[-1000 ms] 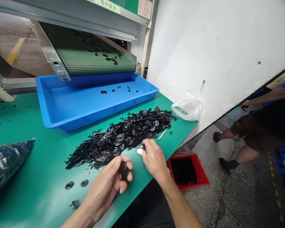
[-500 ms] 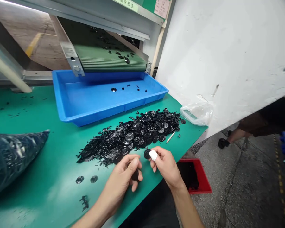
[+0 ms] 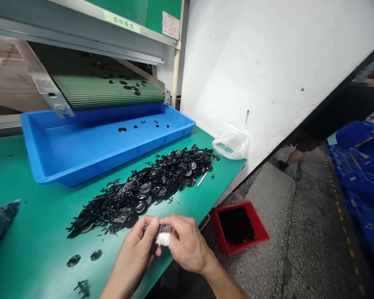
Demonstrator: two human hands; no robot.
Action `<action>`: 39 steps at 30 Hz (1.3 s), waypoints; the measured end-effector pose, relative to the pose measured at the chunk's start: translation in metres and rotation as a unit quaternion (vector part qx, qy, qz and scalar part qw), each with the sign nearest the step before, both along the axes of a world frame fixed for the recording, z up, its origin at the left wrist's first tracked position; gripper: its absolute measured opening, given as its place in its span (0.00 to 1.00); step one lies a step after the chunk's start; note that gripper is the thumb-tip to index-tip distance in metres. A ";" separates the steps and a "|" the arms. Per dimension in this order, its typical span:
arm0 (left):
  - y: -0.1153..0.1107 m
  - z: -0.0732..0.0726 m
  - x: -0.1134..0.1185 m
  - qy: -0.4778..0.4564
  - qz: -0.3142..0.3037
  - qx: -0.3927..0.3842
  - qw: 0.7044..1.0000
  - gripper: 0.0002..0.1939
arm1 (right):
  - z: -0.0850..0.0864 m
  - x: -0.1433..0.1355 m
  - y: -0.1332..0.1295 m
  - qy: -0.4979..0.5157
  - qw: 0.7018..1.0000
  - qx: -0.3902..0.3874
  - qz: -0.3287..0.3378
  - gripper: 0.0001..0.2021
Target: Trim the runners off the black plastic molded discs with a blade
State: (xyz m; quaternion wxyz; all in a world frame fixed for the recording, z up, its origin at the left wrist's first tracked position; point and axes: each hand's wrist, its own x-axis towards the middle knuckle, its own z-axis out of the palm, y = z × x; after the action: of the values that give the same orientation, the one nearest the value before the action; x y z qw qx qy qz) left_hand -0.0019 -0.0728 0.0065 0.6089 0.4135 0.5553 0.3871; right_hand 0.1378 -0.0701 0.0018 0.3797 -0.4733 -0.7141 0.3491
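Note:
My right hand (image 3: 188,243), with white tape round the thumb, pinches a small black ringed plastic disc (image 3: 163,228). Against it, my left hand (image 3: 132,249) is closed, its thumb and fingertips at the disc's left edge; dark plastic also shows below its fingers, mostly hidden. Both hands are over the front edge of the green table (image 3: 46,216). Just beyond them lies a long pile of black discs and thin scraps (image 3: 143,189). Two loose discs (image 3: 74,261) and a black branched scrap (image 3: 82,287) rest left of my left hand.
Behind the pile stands a blue tray (image 3: 109,164) with a few black pieces, beneath a green conveyor belt (image 3: 112,97). A thin wooden stick (image 3: 202,179) and a plastic bag (image 3: 233,145) lie rightward. On the floor sits a red bin (image 3: 262,234); farther off, a person (image 3: 333,110) stands by blue crates.
My hands have come together, and the disc in my right hand now meets my left fingers. The view has turned rightward, showing more floor and blue crates.

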 end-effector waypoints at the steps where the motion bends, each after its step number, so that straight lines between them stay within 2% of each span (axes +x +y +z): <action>1: -0.001 0.001 0.001 0.010 0.004 0.012 1.000 0.24 | -0.001 -0.001 0.000 0.016 1.000 -0.021 0.000 0.14; 3: -0.002 0.000 0.002 0.017 0.017 0.028 0.999 0.24 | -0.002 -0.003 0.001 0.046 0.998 -0.050 -0.011 0.14; 8: -0.005 -0.005 -0.001 -0.043 0.049 -0.002 0.998 0.25 | -0.005 0.000 0.013 0.046 0.999 -0.021 0.013 0.17; 11: -0.003 -0.005 -0.005 -0.106 0.059 -0.017 0.993 0.23 | -0.005 0.009 0.035 -0.044 0.997 0.037 -0.046 0.23; 13: 0.001 -0.002 -0.008 -0.167 0.066 -0.032 0.983 0.20 | -0.005 0.013 0.052 -0.130 0.984 0.080 -0.092 0.24; 16: 0.006 0.001 -0.011 -0.247 0.085 -0.040 0.964 0.16 | -0.006 0.013 0.068 -0.194 0.973 0.076 -0.095 0.23; 19: 0.008 0.000 -0.015 -0.273 0.093 -0.042 0.957 0.15 | -0.010 0.012 0.072 -0.151 0.980 0.048 -0.119 0.18; 22: 0.009 -0.003 -0.016 -0.274 0.064 -0.076 0.956 0.14 | -0.015 0.017 0.070 -0.119 0.983 0.027 -0.136 0.14; 24: 0.010 -0.003 -0.016 -0.276 0.058 -0.092 0.955 0.14 | -0.017 0.023 0.067 -0.101 0.986 0.012 -0.135 0.15; 27: 0.011 -0.001 -0.014 -0.284 0.073 -0.094 0.951 0.20 | -0.017 0.031 0.062 -0.078 0.991 0.006 -0.108 0.19; 31: 0.011 0.001 -0.011 -0.290 0.069 -0.091 0.950 0.15 | -0.014 0.036 0.054 -0.021 0.997 -0.001 -0.077 0.17; 36: 0.011 -0.002 -0.010 -0.270 0.062 -0.088 0.957 0.14 | -0.014 0.036 0.050 0.039 0.992 -0.055 -0.104 0.15; 39: 0.010 -0.002 -0.010 -0.254 0.057 -0.091 0.961 0.14 | -0.013 0.036 0.050 0.058 0.991 -0.081 -0.087 0.15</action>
State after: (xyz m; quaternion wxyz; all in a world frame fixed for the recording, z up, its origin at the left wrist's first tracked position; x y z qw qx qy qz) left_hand -0.0119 -0.0623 0.0043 0.7419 0.2120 0.4377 0.4616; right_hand 0.1740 -0.0205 -0.0108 0.4100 -0.5414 -0.6166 0.3982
